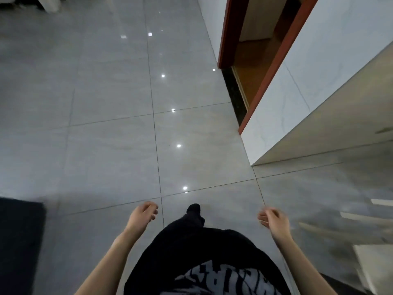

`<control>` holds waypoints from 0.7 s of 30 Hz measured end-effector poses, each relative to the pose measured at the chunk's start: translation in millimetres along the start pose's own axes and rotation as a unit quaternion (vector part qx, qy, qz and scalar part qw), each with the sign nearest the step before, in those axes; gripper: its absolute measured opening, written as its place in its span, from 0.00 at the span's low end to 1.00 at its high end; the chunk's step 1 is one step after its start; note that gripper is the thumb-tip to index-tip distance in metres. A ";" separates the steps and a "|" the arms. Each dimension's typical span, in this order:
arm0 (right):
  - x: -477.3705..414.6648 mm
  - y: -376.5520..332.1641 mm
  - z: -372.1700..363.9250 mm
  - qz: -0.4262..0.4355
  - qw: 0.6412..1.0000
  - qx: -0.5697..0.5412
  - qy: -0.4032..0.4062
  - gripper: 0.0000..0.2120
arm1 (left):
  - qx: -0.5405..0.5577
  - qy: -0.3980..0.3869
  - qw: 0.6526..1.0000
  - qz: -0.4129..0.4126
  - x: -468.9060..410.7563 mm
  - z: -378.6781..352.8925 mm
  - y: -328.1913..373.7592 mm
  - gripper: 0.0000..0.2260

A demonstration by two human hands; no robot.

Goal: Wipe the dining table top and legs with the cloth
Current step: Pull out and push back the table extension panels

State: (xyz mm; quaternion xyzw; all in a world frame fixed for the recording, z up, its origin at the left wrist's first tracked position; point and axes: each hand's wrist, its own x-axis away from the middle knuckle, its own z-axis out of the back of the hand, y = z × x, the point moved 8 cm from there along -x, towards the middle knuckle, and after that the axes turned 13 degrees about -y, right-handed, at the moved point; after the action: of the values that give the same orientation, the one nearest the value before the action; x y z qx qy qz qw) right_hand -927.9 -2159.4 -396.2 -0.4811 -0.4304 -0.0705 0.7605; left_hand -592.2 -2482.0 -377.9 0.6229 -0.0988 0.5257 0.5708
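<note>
No table and no cloth are in view. My left hand (143,215) hangs low left of centre over the grey tiled floor, its fingers loosely curled and holding nothing. My right hand (273,219) hangs at the same height to the right, slightly blurred, fingers loosely curled and empty too. Between them are my black trousers and a dark foot (194,208) stepping forward.
Glossy grey floor tiles (106,103) stretch ahead. A white wall corner (276,133) juts in at the right, with a red-brown door frame (274,60) and an open doorway behind it. A dark mat (19,241) lies at the lower left. Pale furniture legs (49,4) stand at the top left.
</note>
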 end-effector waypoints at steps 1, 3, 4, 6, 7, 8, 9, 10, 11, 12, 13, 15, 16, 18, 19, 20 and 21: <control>0.4 -1.6 4.0 -0.003 1.000 -0.015 0.020 0.09 | -0.024 -0.022 0.999 -0.016 -15.2 -0.5 26.7 0.09; 6.6 -1.0 15.2 -0.010 0.997 -0.047 0.065 0.09 | -0.065 -0.074 0.994 -0.040 -43.6 -9.6 76.7 0.09; 11.3 0.9 21.7 -0.014 0.994 -0.063 0.086 0.09 | -0.084 -0.097 0.991 -0.048 -57.2 -16.4 98.6 0.09; 21.6 8.6 34.2 -0.027 0.987 -0.098 0.126 0.10 | -0.120 -0.131 0.982 -0.057 -82.3 -33.1 135.5 0.09; 27.1 13.2 39.4 -0.035 0.982 -0.116 0.144 0.10 | -0.135 -0.146 0.978 -0.059 -93.0 -42.1 150.3 0.09; 33.0 18.6 44.3 -0.044 0.977 -0.133 0.162 0.10 | -0.150 -0.161 0.973 -0.063 -102.4 -52.4 164.2 0.09; 39.5 23.8 49.1 -0.052 0.970 -0.152 0.181 0.10 | -0.167 -0.177 0.968 -0.067 -110.8 -64.4 177.0 0.09; 45.5 28.9 54.1 -0.059 0.964 -0.169 0.198 0.10 | -0.184 -0.193 0.961 -0.071 -117.6 -77.9 188.6 0.09; 50.1 34.4 58.0 -0.064 0.958 -0.184 0.212 0.10 | -0.200 -0.211 0.954 -0.075 -124.3 -92.1 198.4 0.09; 53.1 39.5 61.1 -0.069 0.953 -0.196 0.221 0.10 | -0.217 -0.229 0.946 -0.080 -129.7 -106.3 207.2 0.10; 54.6 43.9 64.3 -0.074 0.949 -0.205 0.227 0.10 | -0.235 -0.244 0.937 -0.086 -134.6 -121.7 216.3 0.10; 51.8 49.6 73.3 -0.078 0.941 -0.226 0.241 0.10 | -0.266 -0.267 0.921 -0.096 -142.3 -151.0 233.2 0.09; 48.1 50.7 80.1 -0.080 0.936 -0.235 0.249 0.10 | -0.280 -0.276 0.914 -0.100 -146.0 -165.4 240.7 0.09; 37.4 46.6 97.4 -0.079 0.929 -0.251 0.261 0.09 | -0.306 -0.290 0.900 -0.110 -153.1 -194.7 258.1 0.09; 31.4 42.2 107.7 -0.078 0.926 -0.259 0.263 0.10 | -0.317 -0.295 0.894 -0.114 -156.5 -209.5 267.2 0.09; 24.3 35.9 119.2 -0.073 0.924 -0.267 0.266 0.10 | -0.326 -0.299 0.889 -0.118 -159.9 -225.1 277.2 0.09; 17.3 29.0 131.9 -0.067 0.921 -0.274 0.269 0.10 | -0.336 -0.303 0.883 -0.122 -163.0 -241.5 288.5 0.09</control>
State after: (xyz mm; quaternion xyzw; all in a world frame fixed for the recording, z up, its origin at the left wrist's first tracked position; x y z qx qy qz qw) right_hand -979.5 -2034.2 -381.2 -0.6038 -0.2042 -0.3633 0.6795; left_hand -1001.5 -2457.9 -377.2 0.5299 -0.3608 0.1729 0.7478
